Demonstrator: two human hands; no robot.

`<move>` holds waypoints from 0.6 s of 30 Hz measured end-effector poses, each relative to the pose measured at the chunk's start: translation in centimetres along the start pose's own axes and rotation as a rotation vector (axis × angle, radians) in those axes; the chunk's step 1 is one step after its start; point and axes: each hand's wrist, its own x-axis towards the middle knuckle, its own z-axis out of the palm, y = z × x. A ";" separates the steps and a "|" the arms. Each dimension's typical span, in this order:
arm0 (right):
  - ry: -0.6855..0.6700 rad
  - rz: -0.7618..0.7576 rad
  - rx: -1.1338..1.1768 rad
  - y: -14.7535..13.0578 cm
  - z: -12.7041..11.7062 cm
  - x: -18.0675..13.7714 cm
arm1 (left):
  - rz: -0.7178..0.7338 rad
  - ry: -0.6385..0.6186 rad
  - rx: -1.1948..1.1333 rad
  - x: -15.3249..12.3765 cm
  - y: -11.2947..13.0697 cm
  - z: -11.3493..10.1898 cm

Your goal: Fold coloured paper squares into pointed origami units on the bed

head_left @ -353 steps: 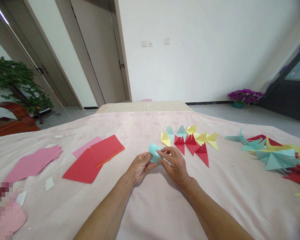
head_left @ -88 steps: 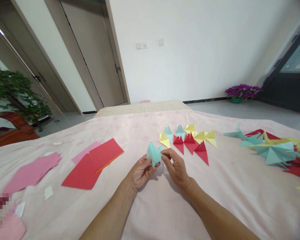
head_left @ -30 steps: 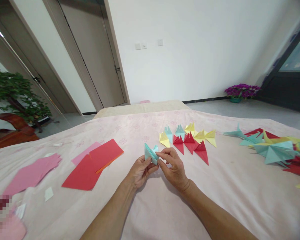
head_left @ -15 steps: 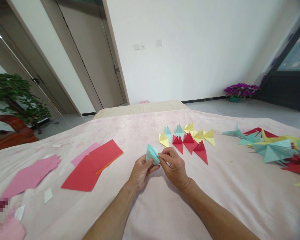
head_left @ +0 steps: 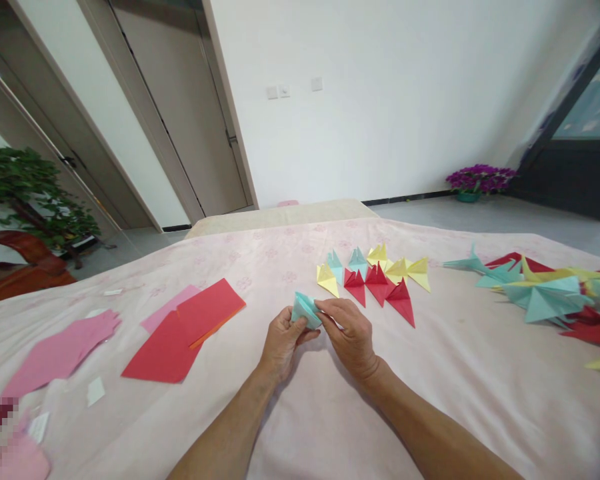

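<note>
Pinching teal paper (head_left: 305, 307), only partly folded, in left hand (head_left: 281, 340) and right hand (head_left: 351, 331), with folded pieces (head_left: 379, 283) beyond right hand, unfolded sheets (head_left: 163, 350) left of left hand.

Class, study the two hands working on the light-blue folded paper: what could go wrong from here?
The light-blue folded paper is pinched between the left hand and right hand; too firm a grip might crease it in the wrong place.
The red folded paper models lie just beyond the right hand, which could brush them out of place.
The origami cranes overlap, so their wings might bend.
</note>
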 end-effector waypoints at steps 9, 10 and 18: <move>-0.039 0.118 0.207 -0.3 0.3 0.1 | 0.067 0.021 0.083 0.1 -0.1 -0.1; -0.042 0.134 0.218 -0.4 0.3 0.1 | 0.070 0.015 0.085 0.1 0.0 -0.2; -0.084 0.111 0.213 -0.1 0.0 0.5 | 0.079 -0.020 0.070 0.2 0.5 -0.5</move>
